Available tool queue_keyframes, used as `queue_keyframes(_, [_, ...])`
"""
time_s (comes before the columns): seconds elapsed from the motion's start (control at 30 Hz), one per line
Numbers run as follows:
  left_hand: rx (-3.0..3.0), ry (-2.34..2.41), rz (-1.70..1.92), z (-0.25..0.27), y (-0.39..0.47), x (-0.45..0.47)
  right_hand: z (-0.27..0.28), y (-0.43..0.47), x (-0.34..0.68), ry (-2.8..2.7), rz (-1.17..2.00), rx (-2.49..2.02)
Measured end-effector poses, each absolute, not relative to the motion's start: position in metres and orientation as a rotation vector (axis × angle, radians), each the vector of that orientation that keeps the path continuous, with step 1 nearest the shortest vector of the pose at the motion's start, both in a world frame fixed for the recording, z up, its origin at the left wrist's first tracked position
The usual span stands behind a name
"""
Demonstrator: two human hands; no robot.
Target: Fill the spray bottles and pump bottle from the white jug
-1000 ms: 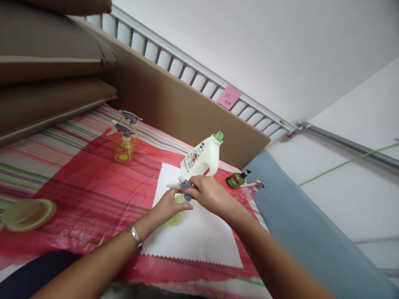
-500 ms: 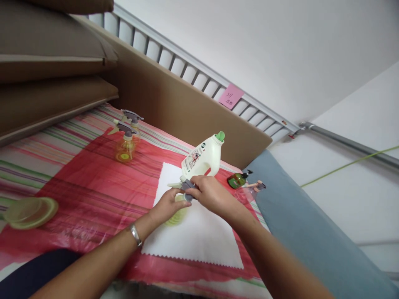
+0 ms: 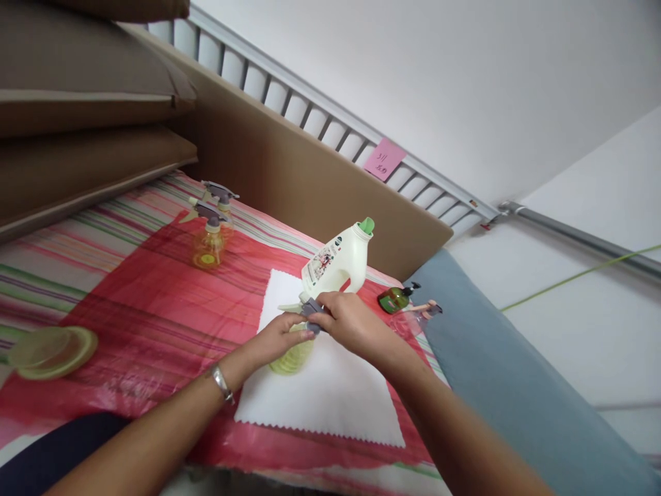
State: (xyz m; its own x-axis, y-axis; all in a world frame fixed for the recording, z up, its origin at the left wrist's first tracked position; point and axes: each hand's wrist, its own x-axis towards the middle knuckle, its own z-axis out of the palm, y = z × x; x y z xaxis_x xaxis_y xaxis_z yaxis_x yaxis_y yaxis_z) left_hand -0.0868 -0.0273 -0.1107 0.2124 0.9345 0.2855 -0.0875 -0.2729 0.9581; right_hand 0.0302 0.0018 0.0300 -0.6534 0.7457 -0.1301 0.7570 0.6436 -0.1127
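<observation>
A spray bottle (image 3: pixel 292 359) with a yellow-green body and a grey trigger head stands at the near edge of my hands, over a white cloth with zigzag edges (image 3: pixel 335 399). My left hand (image 3: pixel 276 337) is closed round its neck, thumb against the grey collar. From the other side my right hand (image 3: pixel 345 318) grips the grey trigger head (image 3: pixel 312 307), fingers wrapped over it. Just beyond my hands is a white jug (image 3: pixel 338 258) with a green open spout and a handle.
Two spray bottles (image 3: pixel 209 248) stand at the back left. Yellow-green lids or dishes (image 3: pixel 54 351) lie at left. A green pump bottle (image 3: pixel 395 299) and a clear pinkish bottle (image 3: pixel 413 321) are at right. A brown board (image 3: pixel 310 179) runs behind the red sheet (image 3: pixel 170 296).
My left wrist has turned and shifted slightly, and the bottle's body shows more clearly below the hand. Both hands keep their grip on the spray bottle.
</observation>
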Motion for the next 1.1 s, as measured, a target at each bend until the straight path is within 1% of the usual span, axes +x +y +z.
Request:
queue_keyframes(0.2, [1.364, 1.113, 1.344, -0.107, -0.030, -0.083, 0.031, 0.000, 0.028, 2.777, -0.216, 1.289])
queue_keyframes(0.37, [1.419, 0.830, 1.228, -0.110, -0.028, -0.088, 0.030, 0.000, 0.030, 2.760, -0.254, 1.297])
queue_keyframes(0.57, [1.367, 1.061, 1.321, -0.106, -0.030, -0.084, 0.029, 0.000, 0.029, 2.796, -0.224, 1.279])
queue_keyframes(0.77, [1.432, 0.801, 1.228, -0.109, -0.028, -0.090, 0.029, 0.000, 0.030, 2.779, -0.233, 1.286])
queue_keyframes(0.87, [1.383, 1.000, 1.281, -0.109, -0.028, -0.087, 0.029, 0.000, 0.030, 2.786, -0.222, 1.285])
queue_keyframes(0.93, [1.349, 1.050, 1.296, -0.108, -0.027, -0.086, 0.029, -0.001, 0.029, 2.777, -0.224, 1.294])
queue_keyframes(1.1, [1.411, 0.756, 1.205, -0.107, -0.025, -0.095, 0.030, 0.000, 0.029, 2.766, -0.236, 1.294])
